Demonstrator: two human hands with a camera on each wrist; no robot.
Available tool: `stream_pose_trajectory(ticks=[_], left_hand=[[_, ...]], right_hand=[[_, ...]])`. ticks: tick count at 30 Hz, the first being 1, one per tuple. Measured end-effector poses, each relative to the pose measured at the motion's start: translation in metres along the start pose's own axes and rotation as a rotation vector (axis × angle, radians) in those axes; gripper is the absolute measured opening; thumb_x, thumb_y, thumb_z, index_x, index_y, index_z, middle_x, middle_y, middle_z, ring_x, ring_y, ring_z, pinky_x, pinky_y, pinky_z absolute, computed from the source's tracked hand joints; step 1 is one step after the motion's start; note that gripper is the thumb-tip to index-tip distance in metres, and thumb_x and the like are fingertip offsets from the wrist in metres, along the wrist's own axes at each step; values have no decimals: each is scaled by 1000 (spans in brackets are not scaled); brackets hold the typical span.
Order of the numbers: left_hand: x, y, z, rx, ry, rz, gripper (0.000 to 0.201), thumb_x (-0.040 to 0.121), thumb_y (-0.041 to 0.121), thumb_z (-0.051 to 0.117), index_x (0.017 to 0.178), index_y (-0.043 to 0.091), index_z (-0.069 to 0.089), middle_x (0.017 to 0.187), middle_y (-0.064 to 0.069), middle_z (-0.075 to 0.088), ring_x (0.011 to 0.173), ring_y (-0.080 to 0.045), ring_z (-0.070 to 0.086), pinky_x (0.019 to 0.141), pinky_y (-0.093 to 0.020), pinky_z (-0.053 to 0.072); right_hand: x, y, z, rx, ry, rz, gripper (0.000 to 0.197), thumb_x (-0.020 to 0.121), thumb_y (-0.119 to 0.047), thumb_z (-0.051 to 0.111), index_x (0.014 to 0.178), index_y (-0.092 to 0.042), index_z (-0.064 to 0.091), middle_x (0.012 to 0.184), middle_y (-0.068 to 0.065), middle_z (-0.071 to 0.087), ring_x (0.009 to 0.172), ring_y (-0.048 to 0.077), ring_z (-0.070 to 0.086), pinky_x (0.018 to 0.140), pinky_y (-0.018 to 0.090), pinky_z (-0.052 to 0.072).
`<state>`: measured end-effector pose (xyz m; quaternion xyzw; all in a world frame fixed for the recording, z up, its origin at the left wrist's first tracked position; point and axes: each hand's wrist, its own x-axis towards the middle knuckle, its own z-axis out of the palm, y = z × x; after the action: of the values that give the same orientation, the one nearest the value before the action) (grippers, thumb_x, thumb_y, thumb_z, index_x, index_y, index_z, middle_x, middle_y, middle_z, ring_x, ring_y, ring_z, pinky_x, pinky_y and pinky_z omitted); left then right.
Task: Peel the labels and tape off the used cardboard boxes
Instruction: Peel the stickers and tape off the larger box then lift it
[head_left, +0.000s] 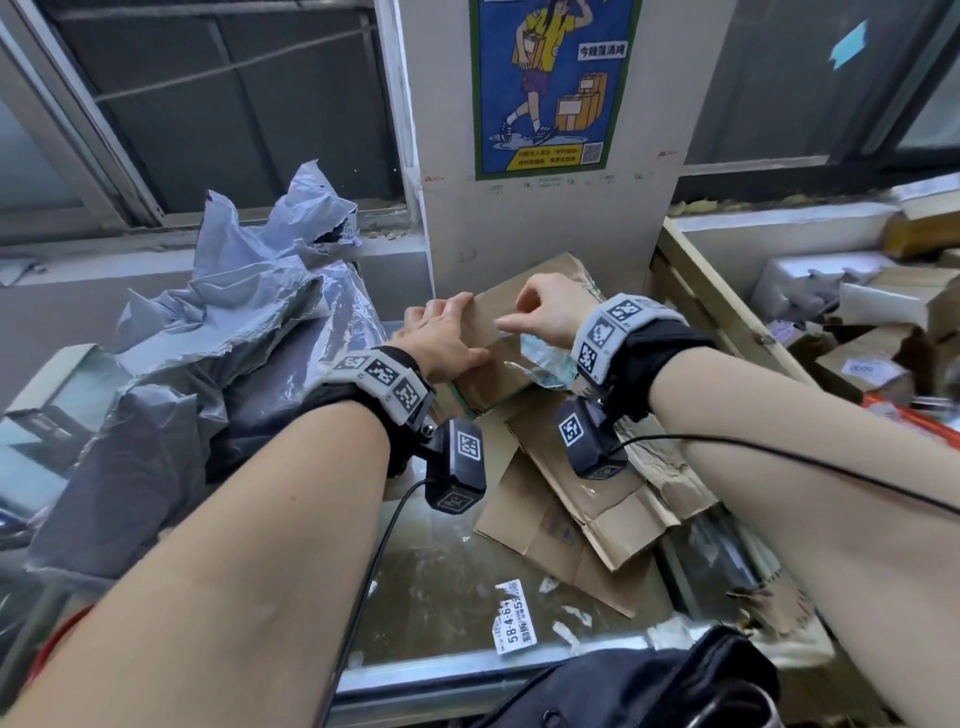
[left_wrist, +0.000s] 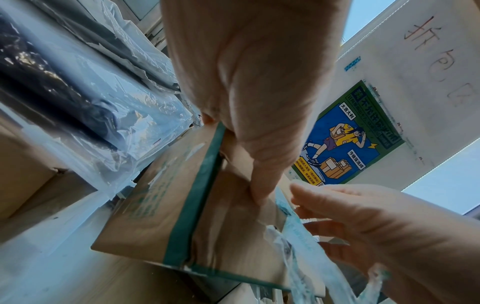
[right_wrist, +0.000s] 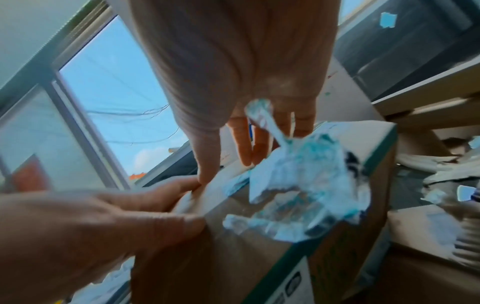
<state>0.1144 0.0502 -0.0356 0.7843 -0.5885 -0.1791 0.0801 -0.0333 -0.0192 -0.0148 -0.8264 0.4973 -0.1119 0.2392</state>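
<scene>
While my left hand (head_left: 451, 338) grips the cardboard box (head_left: 488, 382) at its far-left edge, my right hand (head_left: 550, 312) pinches clear tape (head_left: 543, 356).

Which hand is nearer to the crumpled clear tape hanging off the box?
Right. The right hand pinches a strip joined to the crumpled tape, which hangs just beneath its wrist. The left hand grips the cardboard box beside it.
</scene>
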Motion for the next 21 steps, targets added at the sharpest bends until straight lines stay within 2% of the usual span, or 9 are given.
stream_pose_trajectory(ticks=[3, 6, 8, 11, 13, 15, 18, 21], left_hand=[[-3, -1, 1, 2, 8, 8, 80, 88, 47, 59, 151, 31, 12, 152, -5, 25, 139, -29, 19, 115, -44, 21], [-5, 0, 1, 8, 5, 18, 80, 88, 47, 59, 151, 31, 12, 152, -4, 24, 140, -29, 18, 115, -44, 22], [-6, 2, 2, 17, 10, 21, 80, 88, 47, 59, 151, 32, 12, 153, -3, 24, 140, -28, 18, 114, -45, 23], [-5, 1, 2, 16, 12, 16, 80, 89, 46, 59, 151, 31, 11, 153, -4, 23, 140, -28, 18, 115, -44, 22], [-3, -1, 1, 1, 3, 17, 80, 89, 45, 59, 151, 31, 11, 153, -4, 23, 139, -29, 17, 115, -45, 21], [-2, -1, 2, -9, -9, 23, 80, 88, 45, 59, 151, 32, 12, 153, -4, 23, 140, -28, 17, 115, -46, 20], [-2, 1, 1, 1, -3, 28, 80, 88, 45, 60, 151, 32, 12, 153, -2, 23, 140, -27, 16, 114, -45, 21], [0, 0, 1, -14, -12, 30, 80, 88, 45, 60, 151, 31, 12, 153, -3, 23, 140, -28, 16, 115, -45, 20]], right_hand=[[-1, -9, 4, -135, -64, 20, 45, 80, -42, 71, 102, -5, 59, 96, 11, 64, 94, 26, 60, 79, 33, 45], [2, -13, 4, -198, -133, 33, 35, 79, -41, 72, 73, -10, 56, 81, 10, 63, 82, 27, 62, 71, 30, 45], [2, -16, 6, -224, -186, 35, 36, 82, -39, 70, 64, -13, 52, 80, 9, 62, 80, 26, 61, 69, 29, 43], [1, -17, 9, -204, -215, -6, 30, 91, -34, 58, 71, -11, 58, 84, 9, 60, 80, 23, 56, 68, 27, 39], [0, -15, 9, -128, -221, -13, 28, 96, -29, 50, 92, -6, 67, 89, 7, 59, 83, 19, 52, 68, 26, 37], [1, -10, 5, -24, -245, 11, 29, 97, -28, 49, 104, -5, 67, 91, 5, 58, 85, 16, 50, 64, 26, 37], [3, -2, 0, 105, -286, 54, 25, 96, -30, 52, 103, -10, 66, 88, 2, 57, 85, 16, 49, 70, 25, 39], [7, 6, 2, 262, -276, 66, 17, 93, -28, 57, 86, -14, 65, 81, 2, 58, 82, 18, 51, 77, 30, 41]])
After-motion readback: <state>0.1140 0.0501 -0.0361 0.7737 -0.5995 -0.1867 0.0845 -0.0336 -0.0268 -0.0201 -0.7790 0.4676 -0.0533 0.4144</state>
